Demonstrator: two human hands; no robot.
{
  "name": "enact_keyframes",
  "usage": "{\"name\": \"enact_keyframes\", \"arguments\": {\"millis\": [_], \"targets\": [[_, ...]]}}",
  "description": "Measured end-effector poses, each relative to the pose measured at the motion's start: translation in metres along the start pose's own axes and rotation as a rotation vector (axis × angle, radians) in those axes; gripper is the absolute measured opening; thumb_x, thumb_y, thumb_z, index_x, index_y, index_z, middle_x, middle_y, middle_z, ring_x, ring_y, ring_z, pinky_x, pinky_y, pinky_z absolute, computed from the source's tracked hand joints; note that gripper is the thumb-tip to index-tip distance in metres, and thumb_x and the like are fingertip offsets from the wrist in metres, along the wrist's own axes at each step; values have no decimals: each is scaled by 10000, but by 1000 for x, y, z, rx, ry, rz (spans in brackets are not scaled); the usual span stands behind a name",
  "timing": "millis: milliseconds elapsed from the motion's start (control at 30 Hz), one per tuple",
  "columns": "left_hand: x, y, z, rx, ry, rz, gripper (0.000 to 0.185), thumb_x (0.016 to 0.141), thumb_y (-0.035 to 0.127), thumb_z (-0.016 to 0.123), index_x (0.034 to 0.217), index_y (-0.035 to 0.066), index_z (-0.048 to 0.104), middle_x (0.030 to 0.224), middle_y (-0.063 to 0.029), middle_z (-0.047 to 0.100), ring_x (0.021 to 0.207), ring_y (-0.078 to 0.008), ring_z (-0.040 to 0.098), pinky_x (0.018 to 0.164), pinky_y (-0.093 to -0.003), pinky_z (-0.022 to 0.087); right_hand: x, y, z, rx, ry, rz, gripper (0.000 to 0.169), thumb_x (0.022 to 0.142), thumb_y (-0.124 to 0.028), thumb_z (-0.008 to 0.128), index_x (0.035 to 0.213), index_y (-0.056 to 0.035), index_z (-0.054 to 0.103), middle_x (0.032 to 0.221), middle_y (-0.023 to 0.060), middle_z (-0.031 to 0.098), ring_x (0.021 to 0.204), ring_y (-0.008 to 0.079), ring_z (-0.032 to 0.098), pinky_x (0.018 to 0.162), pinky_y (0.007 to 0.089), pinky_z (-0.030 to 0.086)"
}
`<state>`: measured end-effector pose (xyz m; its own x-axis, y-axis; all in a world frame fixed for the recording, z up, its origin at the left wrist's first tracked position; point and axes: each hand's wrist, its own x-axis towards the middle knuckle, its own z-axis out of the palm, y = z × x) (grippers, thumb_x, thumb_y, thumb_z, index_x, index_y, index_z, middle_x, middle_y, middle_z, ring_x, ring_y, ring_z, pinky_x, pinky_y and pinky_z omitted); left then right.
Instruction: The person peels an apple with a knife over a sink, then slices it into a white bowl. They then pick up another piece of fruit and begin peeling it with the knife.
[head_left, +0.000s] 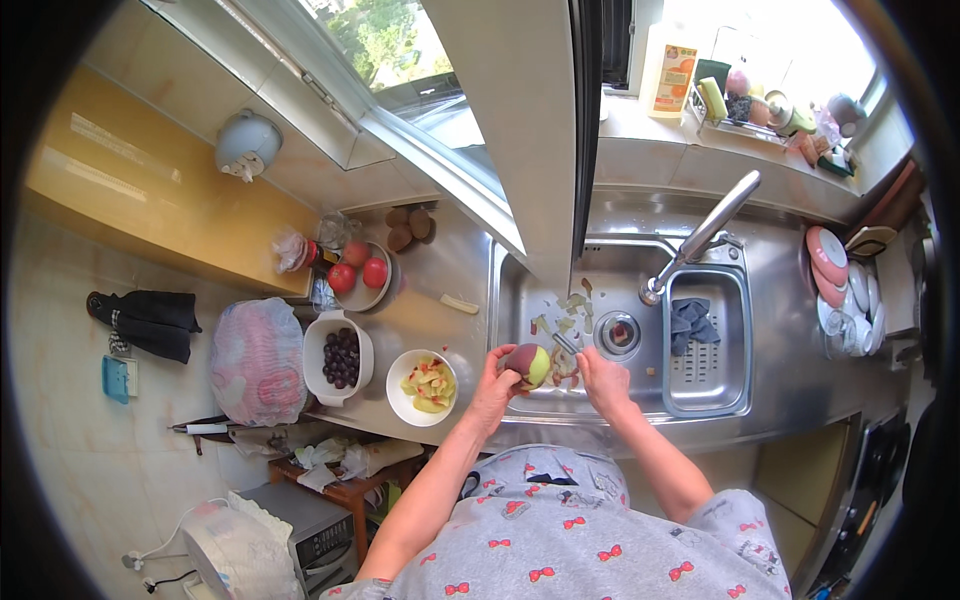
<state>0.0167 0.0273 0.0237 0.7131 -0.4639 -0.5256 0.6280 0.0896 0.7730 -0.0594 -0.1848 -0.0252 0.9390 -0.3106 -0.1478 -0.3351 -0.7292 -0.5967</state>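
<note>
My left hand (492, 391) holds a round fruit (534, 365), partly peeled, with dark red skin and a bare yellow-green patch, over the front left of the steel sink (504, 300). Close to its right, my right hand (604, 381) grips a peeler (566, 343) whose metal head points up and left towards the fruit. Peelings (574, 304) lie scattered on the sink floor below, around and left of the drain (617, 335). On the counter to the left stands a white bowl (421, 415) of cut yellow fruit pieces with some red skin.
A white dish (315, 382) of dark grapes and a plate (369, 300) of red fruits stand further left. Brown roundish items (409, 227) lie behind them. The faucet (705, 232) rises behind a draining basket (742, 360) holding a grey cloth (691, 324). An open window frame (525, 150) juts over the sink.
</note>
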Motion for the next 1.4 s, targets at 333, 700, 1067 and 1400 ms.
{"name": "enact_keyframes", "arguments": {"millis": [333,700,1067,1400], "targets": [[-5,5,6,-48,-119,91,545,860,28,515,1376,126,372,1304,-91,543,1146,-204,582,930,-349,500,1,19,15,-7,-130,-76,286,1005,-389,462,955,-129,570,690,182,645,683,442,626,604,563,450],[0,-12,4,-253,-80,22,533,882,55,554,1389,55,392,1333,-119,529,1207,-269,565,990,-407,507,-9,-21,10,117,59,-99,226,994,-346,520,944,-129,561,682,146,657,632,399,641,548,506,475],[-9,15,13,-515,-312,16,585,853,67,553,1422,88,414,1405,-162,478,1291,-339,503,1095,-437,444,-17,-35,-12,223,127,-61,197,989,-313,534,937,-123,538,703,147,654,663,398,636,552,509,467],[-5,4,14,-144,12,79,524,883,182,593,1365,91,407,1219,-116,576,1080,-257,613,867,-385,536,-20,-64,-4,17,148,-180,201,960,-295,582,922,-104,532,694,109,640,627,331,652,517,458,478]]}}
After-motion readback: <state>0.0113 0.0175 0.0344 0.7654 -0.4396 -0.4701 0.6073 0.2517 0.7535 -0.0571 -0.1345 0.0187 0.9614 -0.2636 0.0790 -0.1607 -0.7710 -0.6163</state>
